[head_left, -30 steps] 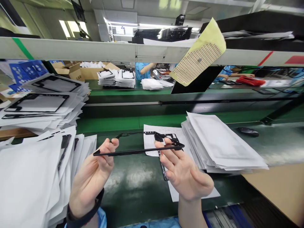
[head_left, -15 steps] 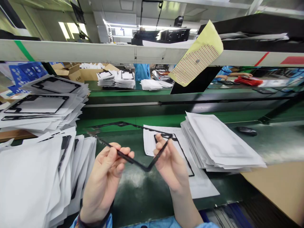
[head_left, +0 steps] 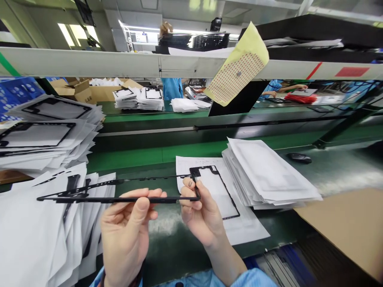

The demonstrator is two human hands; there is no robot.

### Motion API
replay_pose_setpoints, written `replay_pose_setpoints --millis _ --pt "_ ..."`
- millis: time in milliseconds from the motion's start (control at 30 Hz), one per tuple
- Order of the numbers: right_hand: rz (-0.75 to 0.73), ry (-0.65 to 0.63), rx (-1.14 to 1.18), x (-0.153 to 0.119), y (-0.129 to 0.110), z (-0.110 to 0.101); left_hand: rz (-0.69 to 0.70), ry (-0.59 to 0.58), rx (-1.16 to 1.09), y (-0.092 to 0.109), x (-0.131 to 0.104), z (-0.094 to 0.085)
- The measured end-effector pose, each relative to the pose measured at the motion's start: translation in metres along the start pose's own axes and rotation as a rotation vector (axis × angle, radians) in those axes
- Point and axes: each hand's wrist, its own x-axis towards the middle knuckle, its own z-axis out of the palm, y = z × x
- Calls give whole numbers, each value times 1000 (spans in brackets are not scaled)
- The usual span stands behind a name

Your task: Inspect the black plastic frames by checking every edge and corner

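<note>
Both hands hold one thin black frame [head_left: 119, 190] level above the green counter [head_left: 170, 243]. Left hand [head_left: 127, 231] fingers pinch its near edge; right hand [head_left: 199, 215] fingers pinch its right corner. White sheet stacks [head_left: 269, 175] lie just beside.

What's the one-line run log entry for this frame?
left hand: holds thin black frame | right hand: pinches frame end | under: green belt | right: white sheet stack
</note>
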Motion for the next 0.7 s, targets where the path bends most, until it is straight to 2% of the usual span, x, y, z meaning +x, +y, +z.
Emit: replay_pose_setpoints --millis 233,367,467,533,633,700 --pt "39 -17 15 0 0 -4 69 6 54 -4 -4 4" --pt "60 -99 -23 -1 -3 -10 -36 33 33 -7 -4 5" --pt "29 -267 -41 -1 -8 -18 -59 101 -37 -10 7 -4" --pt "-1 -344 -30 -1 -11 -24 -24 93 -45 -11 20 -14" --pt "-21 -377 -8 -1 -12 -33 -16 114 -65 -9 37 -28" --pt "-20 -384 -25 -1 -10 -40 -61 194 -116 -6 44 -30"
